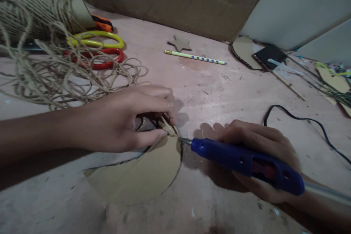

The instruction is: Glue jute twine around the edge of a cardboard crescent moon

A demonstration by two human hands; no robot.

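A curved piece of cardboard (142,177), shaped like a crescent, lies on the table in front of me. My left hand (148,111) pinches its upper end, where twine (168,126) lies against the cardboard between thumb and fingers. My right hand (263,146) is wrapped round a blue hot glue gun (225,153), with a clear glue stick (326,192) sticking out of its back. The metal nozzle points left and sits at the cardboard's edge, close to my left fingertips. Whether it touches the cardboard I cannot tell.
Left lie a twine spool (41,14) with tangled loose strands, scissors with yellow and red handles (109,40) and an orange cutter (102,23). A cardboard star (180,43) and a pencil (196,57) lie farther back. A black cord (298,118) curves at right. Behind stands a large cardboard box (175,0).
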